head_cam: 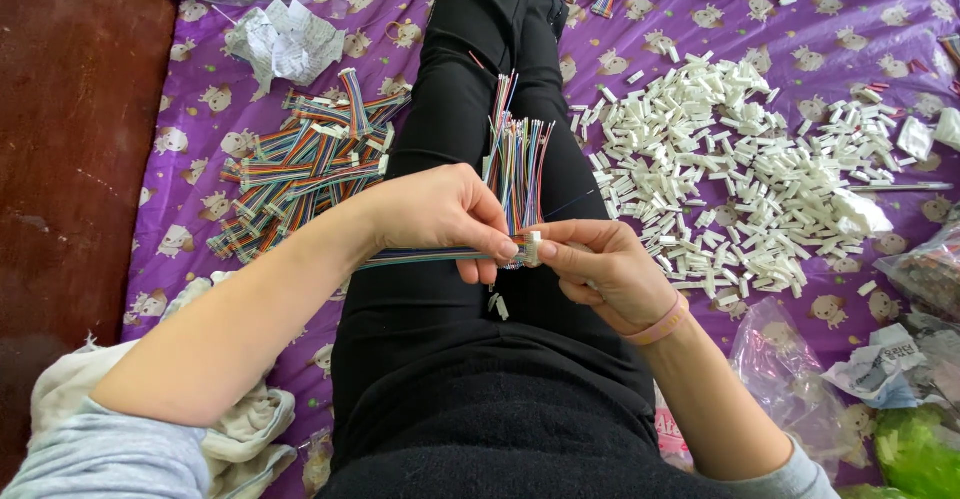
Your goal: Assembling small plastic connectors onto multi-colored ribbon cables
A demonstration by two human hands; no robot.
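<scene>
Covering the floor, a purple sheet (800, 19) carries everything, with the person's black-clad legs (470, 109) stretched along its middle. A wide heap of white connectors (730, 179) lies to the right of the legs, and a pile of rainbow ribbon cables (300, 164) to the left (crumpled paper (285, 39) just beyond it). Over the thighs, the left hand (440, 209) pinches a flat ribbon cable (420, 256) near its end. The right hand (600, 264), a pink band (660, 325) on its wrist, pinches a small white connector (531, 249) touching that cable end. Loose coloured wires (515, 159) stand up between the hands.
</scene>
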